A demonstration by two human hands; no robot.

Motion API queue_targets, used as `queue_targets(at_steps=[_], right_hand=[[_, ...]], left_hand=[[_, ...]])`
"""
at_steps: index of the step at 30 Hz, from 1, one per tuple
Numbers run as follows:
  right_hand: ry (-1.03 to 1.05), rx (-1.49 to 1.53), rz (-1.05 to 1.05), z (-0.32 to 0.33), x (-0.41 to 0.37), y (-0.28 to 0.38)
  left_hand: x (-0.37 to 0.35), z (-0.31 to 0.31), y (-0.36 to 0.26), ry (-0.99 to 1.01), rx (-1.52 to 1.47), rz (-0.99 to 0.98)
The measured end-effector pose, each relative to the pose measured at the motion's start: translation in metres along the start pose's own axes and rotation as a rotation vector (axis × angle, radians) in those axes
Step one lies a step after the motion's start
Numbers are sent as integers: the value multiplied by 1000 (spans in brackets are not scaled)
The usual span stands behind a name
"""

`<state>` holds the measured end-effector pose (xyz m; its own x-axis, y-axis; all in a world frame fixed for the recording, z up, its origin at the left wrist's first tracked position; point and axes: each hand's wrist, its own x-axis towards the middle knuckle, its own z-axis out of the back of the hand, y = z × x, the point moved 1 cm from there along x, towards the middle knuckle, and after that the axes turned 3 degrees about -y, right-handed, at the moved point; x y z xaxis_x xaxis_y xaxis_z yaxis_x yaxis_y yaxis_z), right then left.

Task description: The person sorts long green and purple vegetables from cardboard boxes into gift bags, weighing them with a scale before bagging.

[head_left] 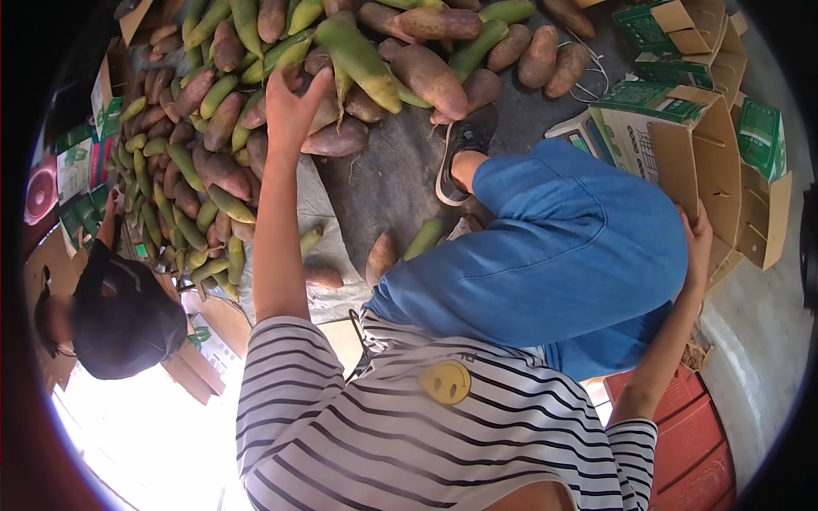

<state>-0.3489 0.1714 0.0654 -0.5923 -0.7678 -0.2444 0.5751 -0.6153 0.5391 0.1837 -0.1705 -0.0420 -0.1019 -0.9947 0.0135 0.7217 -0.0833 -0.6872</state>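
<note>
Left hand (297, 95) open at tubers (336, 139), 11 o'clock, right hand (699, 243) by cardboard carton (717, 149), 3 o'clock, can't tell its grip

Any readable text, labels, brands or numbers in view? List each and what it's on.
None fully legible.
Small black lettering above the yellow smiley on the striped shirt: unclear.
Open green-and-white cardboard box, right: print too small.
Green carton beside it: too small.
Boxes at far left: blurred.
</note>
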Motion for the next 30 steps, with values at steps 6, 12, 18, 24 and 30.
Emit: queue_targets(at_steps=[6, 12, 18, 24, 30], right_hand=[[-25, -60, 16, 1, 3, -3], [-18, -63, -14, 2, 3, -4], [-6, -75, 15, 3, 2, -1], [-22, -88, 48, 3, 0, 11], [-13, -40, -3, 3, 3, 1]], left_hand=[[-167, -54, 102, 1013, 462, 274], [-337, -87, 186, 1065, 470, 551], [-293, -77, 166, 871, 254, 508], [-106, -30, 73, 510, -242, 234], [75, -19, 18, 399, 315, 59]])
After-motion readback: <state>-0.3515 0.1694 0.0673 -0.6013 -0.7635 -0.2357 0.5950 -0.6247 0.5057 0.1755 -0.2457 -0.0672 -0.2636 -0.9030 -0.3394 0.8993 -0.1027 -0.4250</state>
